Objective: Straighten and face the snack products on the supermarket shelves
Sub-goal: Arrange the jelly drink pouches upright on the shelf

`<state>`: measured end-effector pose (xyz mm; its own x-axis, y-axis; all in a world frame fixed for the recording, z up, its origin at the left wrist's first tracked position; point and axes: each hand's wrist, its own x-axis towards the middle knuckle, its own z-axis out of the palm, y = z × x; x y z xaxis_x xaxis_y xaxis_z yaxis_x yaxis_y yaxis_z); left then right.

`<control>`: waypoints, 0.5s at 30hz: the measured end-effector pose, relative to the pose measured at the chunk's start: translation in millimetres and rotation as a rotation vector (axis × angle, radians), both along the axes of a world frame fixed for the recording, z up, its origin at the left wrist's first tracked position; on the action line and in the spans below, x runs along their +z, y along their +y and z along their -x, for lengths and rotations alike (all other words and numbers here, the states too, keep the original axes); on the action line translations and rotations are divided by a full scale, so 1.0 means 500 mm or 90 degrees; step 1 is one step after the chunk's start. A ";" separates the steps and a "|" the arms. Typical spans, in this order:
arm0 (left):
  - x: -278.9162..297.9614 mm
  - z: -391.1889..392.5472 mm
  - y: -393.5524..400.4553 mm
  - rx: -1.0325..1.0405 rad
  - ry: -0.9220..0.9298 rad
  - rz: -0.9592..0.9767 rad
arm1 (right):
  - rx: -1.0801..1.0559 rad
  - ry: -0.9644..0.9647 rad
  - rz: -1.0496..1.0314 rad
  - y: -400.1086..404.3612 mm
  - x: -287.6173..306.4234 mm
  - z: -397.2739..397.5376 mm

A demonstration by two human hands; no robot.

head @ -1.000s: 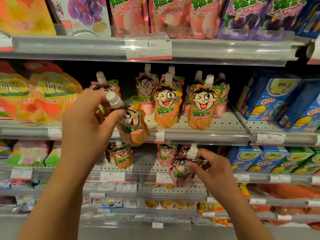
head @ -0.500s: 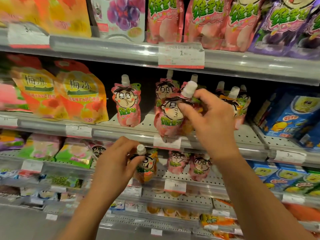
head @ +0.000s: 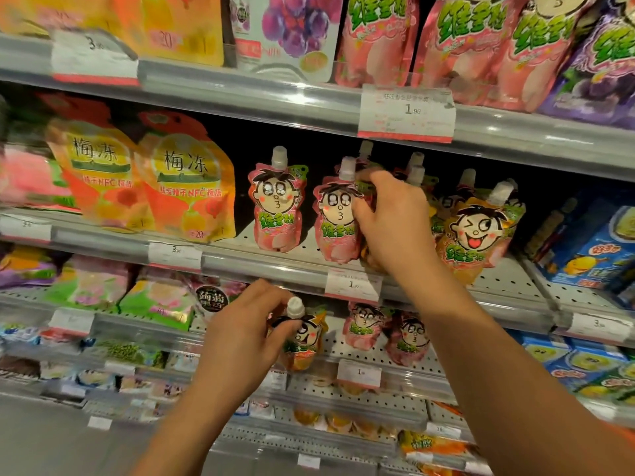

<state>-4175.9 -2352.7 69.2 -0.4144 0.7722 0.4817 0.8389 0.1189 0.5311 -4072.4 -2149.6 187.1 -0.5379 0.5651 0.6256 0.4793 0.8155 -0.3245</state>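
Note:
My right hand (head: pixel 395 221) grips a pink cartoon-face jelly pouch (head: pixel 335 221) by its right side; the pouch stands upright at the front of the middle shelf (head: pixel 275 266). Another pink pouch (head: pixel 276 204) stands just to its left, facing out. An orange winking-face pouch (head: pixel 476 231) leans at the right, with more pouches behind my hand, partly hidden. My left hand (head: pixel 240 334) holds an orange pouch (head: pixel 302 341) by its neck, in front of the shelf below (head: pixel 395 376), where two pink pouches (head: pixel 388 333) stand.
Large orange plum-jelly bags (head: pixel 154 187) fill the middle shelf's left. Blue boxes (head: pixel 594 252) sit at the right. Big pink and purple pouches (head: pixel 446 39) line the top shelf. Price tags (head: pixel 405 113) hang on the shelf rails. Lower shelves hold small mixed packets.
My right hand has set the pink pouch down upright on the middle shelf, beside the other pink one. My left hand with the orange pouch has stayed by the lower shelf.

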 end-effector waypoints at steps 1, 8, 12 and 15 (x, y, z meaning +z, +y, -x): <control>-0.003 0.001 0.002 0.000 0.004 0.002 | -0.001 -0.004 -0.011 0.000 -0.002 -0.001; -0.019 0.004 0.016 -0.001 0.002 0.016 | 0.105 0.167 -0.048 -0.038 -0.037 -0.048; -0.038 -0.003 0.023 -0.004 -0.034 0.023 | 0.166 0.194 -0.064 -0.082 -0.120 -0.123; -0.062 -0.011 0.032 -0.010 -0.047 0.031 | 0.166 -0.040 0.151 -0.106 -0.222 -0.160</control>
<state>-4170.4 -2336.7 38.3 -0.4354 0.8003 0.4123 0.7992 0.1329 0.5862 -3992.4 -2202.8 76.2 -0.7159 0.5295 0.4551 0.2899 0.8184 -0.4962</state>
